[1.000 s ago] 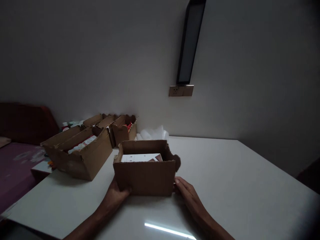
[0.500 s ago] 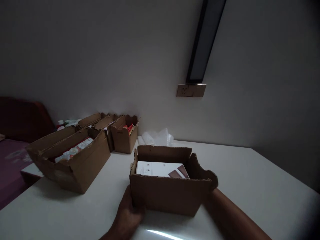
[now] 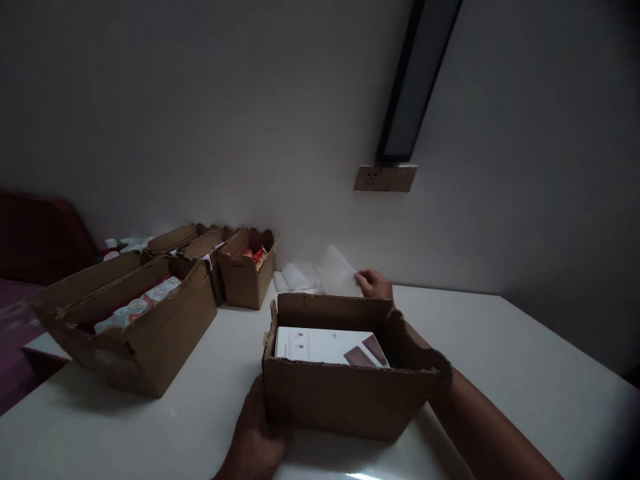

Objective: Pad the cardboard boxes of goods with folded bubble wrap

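An open cardboard box (image 3: 345,400) stands on the white table (image 3: 500,353) right in front of me. Inside it lies a white packet with brown corners (image 3: 325,345). My left hand (image 3: 257,437) grips the box's near left corner. My right arm runs along the box's right side, and my right hand (image 3: 374,284) is behind the box, fingers pinched on a thin translucent plastic sheet (image 3: 337,272) from a small pile by the wall.
A large cardboard box (image 3: 145,347) with packets stands at the left. Behind it sit several smaller boxes (image 3: 245,273) holding small items. A wall socket (image 3: 385,178) and a dark panel (image 3: 417,73) are on the wall. A dark red bed is far left.
My right hand left the box's right side, reached behind the box and took hold of the plastic sheet. The box has come closer to me. My left hand stayed on its corner.
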Tool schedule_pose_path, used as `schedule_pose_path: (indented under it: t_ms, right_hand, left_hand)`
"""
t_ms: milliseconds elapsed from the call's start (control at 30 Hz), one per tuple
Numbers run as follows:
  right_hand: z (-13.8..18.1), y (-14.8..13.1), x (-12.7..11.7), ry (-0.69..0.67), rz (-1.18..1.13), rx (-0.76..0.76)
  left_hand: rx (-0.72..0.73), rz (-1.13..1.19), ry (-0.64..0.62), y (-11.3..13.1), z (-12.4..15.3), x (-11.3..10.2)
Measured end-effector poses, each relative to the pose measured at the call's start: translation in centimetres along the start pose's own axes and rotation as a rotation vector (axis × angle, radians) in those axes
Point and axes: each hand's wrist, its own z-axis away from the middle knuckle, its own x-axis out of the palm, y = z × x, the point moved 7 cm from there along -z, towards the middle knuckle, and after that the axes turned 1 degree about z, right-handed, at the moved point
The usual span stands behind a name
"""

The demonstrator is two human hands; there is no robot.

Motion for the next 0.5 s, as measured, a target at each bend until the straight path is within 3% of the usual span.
schedule_pose_path:
  t_ms: [133, 300, 400, 500]
  right_hand:
    - [2.2, -0.2, -6.9, 0.127, -0.06, 0.07]
    - [10.6, 2.6, -16.8, 0.105, -0.023, 0.269]
    - [15.5, 5.3, -22.0, 0.011, 0.14, 0.432]
    - [18.7, 5.2, -26.0, 0.111, 0.349, 0.41]
  left_hand:
    - [-0.017, 0.016, -0.036, 1.1, 0.1, -0.3]
    - [0.009, 0.003, -0.048, 1.6, 0.2, -0.8]
    - [0.001, -0.013, -0.04, 1.4, 0.3, -1.0]
    - [-0.02, -0.023, -0.043, 1.5, 0.5, -1.2]
